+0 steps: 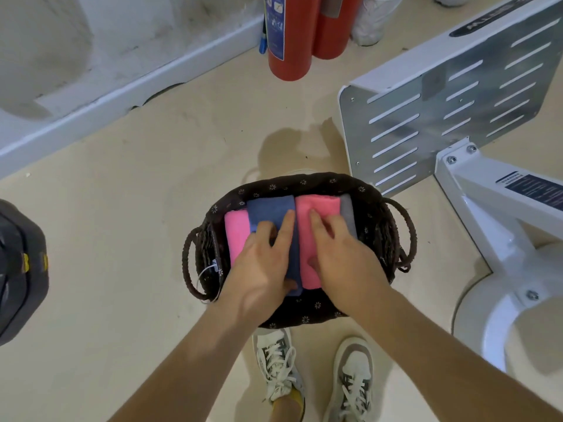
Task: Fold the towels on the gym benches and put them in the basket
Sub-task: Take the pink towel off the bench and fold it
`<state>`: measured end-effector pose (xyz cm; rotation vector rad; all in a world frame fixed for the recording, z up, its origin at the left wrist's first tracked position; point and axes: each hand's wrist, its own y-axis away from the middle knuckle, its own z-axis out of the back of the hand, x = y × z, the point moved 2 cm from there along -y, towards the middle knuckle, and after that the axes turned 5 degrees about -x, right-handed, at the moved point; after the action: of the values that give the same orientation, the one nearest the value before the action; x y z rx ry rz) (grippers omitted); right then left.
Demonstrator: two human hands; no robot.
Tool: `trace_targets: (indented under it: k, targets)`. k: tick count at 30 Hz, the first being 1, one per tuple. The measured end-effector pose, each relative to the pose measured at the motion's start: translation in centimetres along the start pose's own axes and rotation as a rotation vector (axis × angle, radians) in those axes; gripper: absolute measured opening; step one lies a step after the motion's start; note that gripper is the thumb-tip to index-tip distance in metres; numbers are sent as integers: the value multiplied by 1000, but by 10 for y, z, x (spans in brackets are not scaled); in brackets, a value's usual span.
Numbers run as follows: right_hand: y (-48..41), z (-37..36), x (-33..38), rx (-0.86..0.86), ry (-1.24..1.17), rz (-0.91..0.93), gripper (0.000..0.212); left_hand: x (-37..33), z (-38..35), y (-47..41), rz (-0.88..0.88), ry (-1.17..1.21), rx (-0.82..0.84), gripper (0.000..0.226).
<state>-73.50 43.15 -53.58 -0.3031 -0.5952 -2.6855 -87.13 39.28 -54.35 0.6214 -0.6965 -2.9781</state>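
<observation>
**As the towels go in, both hands settle them in place**

While the folded dark-blue terry towel (271, 213) sits in the dark woven oval basket (304, 181), the placing step looks nearly done. It stands as 1 of 4 folded towels packed side by side: a pink folded towel (236, 236) at the left edge, the blue one, a second pink folded towel (320, 208) touching it, then a grey folded towel (348, 214) against the right wall.

My reading is that the blue towel is being seated. Next, both hands need to lift straight out without dragging the folds loose; whether more towels wait on the benches is not visible.

Reaching down from above, the left hand (262, 263) lies over the blue towel, its index finger straight along the top, the other fingers bent over the left edge and the thumb at the near right edge, so it appears to grip it. The right hand (344, 254) rests on the second pink towel, fingers loosely spread and pressing down.

Around the basket lie the beige floor (137, 239), a white metal machine frame (441, 102) and 2 red fire extinguishers (289, 41).
</observation>
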Motion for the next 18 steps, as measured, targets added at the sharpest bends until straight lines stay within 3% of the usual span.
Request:
trace_targets:
  k: [5,12,15,18]
  targets:
    - [-26,-6,-5,148,10,-1,80,-8,-10,-8,95,-74,-57,122]
    - [-18,11,-3,146,-106,-2,76,-18,-2,-8,159,-76,-54,124]
    - [-4,37,-1,67,-160,-28,59,-19,14,3,149,30,-109,110]
    - [4,58,0,9,-209,-42,52,-22,31,15,188,211,-219,79]
